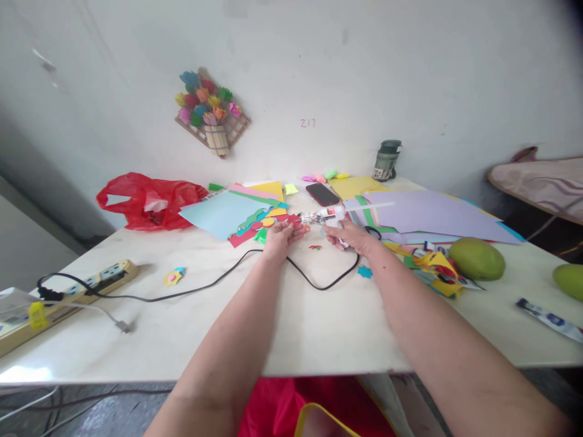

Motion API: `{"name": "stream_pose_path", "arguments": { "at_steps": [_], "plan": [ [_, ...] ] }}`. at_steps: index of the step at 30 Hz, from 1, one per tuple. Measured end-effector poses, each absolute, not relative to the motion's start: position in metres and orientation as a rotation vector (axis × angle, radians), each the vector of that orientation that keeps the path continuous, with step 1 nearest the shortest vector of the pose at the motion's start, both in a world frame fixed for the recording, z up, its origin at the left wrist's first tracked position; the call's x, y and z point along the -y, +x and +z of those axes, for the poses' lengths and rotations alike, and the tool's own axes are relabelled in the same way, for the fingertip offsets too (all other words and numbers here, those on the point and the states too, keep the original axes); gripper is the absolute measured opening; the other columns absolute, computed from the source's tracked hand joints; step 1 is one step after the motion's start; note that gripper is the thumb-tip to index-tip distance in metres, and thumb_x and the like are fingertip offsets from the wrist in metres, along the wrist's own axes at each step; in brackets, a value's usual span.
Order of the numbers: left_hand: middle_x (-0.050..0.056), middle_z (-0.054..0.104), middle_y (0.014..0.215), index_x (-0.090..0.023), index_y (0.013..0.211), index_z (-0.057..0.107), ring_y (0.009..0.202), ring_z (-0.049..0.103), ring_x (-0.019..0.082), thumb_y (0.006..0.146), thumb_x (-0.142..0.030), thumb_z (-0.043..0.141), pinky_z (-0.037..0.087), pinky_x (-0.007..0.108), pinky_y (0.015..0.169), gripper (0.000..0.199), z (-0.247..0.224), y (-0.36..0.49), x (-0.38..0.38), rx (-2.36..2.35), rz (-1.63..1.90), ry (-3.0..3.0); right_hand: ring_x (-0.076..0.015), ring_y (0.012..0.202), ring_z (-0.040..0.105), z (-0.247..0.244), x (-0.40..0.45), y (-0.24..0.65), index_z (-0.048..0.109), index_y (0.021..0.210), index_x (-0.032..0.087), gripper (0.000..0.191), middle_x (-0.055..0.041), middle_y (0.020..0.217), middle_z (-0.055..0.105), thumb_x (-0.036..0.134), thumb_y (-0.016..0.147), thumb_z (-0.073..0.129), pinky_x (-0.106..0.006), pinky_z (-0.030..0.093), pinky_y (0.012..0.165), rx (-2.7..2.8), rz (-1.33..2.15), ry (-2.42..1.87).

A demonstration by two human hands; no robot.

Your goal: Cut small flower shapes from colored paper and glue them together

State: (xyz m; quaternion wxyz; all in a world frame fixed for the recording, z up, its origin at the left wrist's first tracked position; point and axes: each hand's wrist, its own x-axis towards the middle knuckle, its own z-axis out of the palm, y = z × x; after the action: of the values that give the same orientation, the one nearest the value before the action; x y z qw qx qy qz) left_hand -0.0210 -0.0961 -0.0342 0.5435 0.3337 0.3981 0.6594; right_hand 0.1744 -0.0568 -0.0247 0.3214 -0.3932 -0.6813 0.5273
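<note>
My right hand (348, 237) is wrapped round the handle of a white hot glue gun (336, 213). A clear glue stick (373, 207) pokes out of its back end, and the nozzle points left. My left hand (283, 238) is close to the nozzle, its fingers curled together; a small orange-red bit shows at the fingertips, too small to name. Behind that hand lie cut paper shapes in red, green, blue and yellow (257, 226). A small red scrap (315, 247) rests on the table between my hands. A blue paper flower (365, 271) lies beside my right wrist.
The gun's black cord (214, 284) crosses to a power strip (98, 282) at left. A yellow paper flower (173, 277), red plastic bag (155, 200), coloured sheets (423, 209), phone (322, 194), bottle (387, 161), paper scraps (439, 267) and green fruit (477, 258) lie around.
</note>
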Motion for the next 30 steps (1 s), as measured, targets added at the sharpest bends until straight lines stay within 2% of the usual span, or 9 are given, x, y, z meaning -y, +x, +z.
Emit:
{"name": "stream_pose_path", "arguments": {
  "at_steps": [7, 14, 22, 30],
  "plan": [
    [0.009, 0.071, 0.074, -0.015, 0.070, 0.045, 0.068, 0.071, 0.017, 0.081, -0.008, 0.059, 0.055, 0.038, 0.083, 0.020, -0.0355, -0.0220, 0.0953, -0.950, 1.550, 0.798, -0.0046, 0.036, 0.041, -0.0260, 0.0561, 0.1744, 0.054, 0.061, 0.014, 0.043, -0.0003, 0.053, 0.056, 0.052, 0.070, 0.072, -0.019, 0.032, 0.034, 1.800, 1.383, -1.002],
    [0.009, 0.071, 0.074, -0.014, 0.069, 0.047, 0.067, 0.070, 0.017, 0.083, -0.007, 0.055, 0.056, 0.035, 0.080, 0.018, -0.0353, -0.0216, 0.0950, -0.958, 1.546, 0.803, -0.0044, 0.036, 0.041, -0.0261, 0.0561, 0.1743, 0.054, 0.060, 0.013, 0.044, -0.0006, 0.054, 0.056, 0.053, 0.070, 0.071, -0.020, 0.031, 0.035, 1.795, 1.365, -1.009],
    [0.007, 0.071, 0.073, -0.014, 0.068, 0.047, 0.067, 0.070, 0.016, 0.081, -0.009, 0.060, 0.056, 0.034, 0.079, 0.019, -0.0344, -0.0213, 0.0960, -0.958, 1.557, 0.782, -0.0044, 0.037, 0.042, -0.0287, 0.0544, 0.1755, 0.054, 0.062, 0.014, 0.043, -0.0002, 0.054, 0.056, 0.053, 0.071, 0.070, -0.019, 0.032, 0.035, 1.790, 1.367, -1.025],
    [0.008, 0.071, 0.075, -0.013, 0.071, 0.049, 0.067, 0.070, 0.015, 0.081, -0.010, 0.062, 0.056, 0.036, 0.084, 0.017, -0.0357, -0.0220, 0.0951, -0.952, 1.571, 0.784, -0.0048, 0.036, 0.041, -0.0277, 0.0548, 0.1746, 0.052, 0.064, 0.015, 0.043, 0.0006, 0.052, 0.056, 0.053, 0.069, 0.072, -0.019, 0.032, 0.034, 1.774, 1.390, -1.026]
  ]
}}
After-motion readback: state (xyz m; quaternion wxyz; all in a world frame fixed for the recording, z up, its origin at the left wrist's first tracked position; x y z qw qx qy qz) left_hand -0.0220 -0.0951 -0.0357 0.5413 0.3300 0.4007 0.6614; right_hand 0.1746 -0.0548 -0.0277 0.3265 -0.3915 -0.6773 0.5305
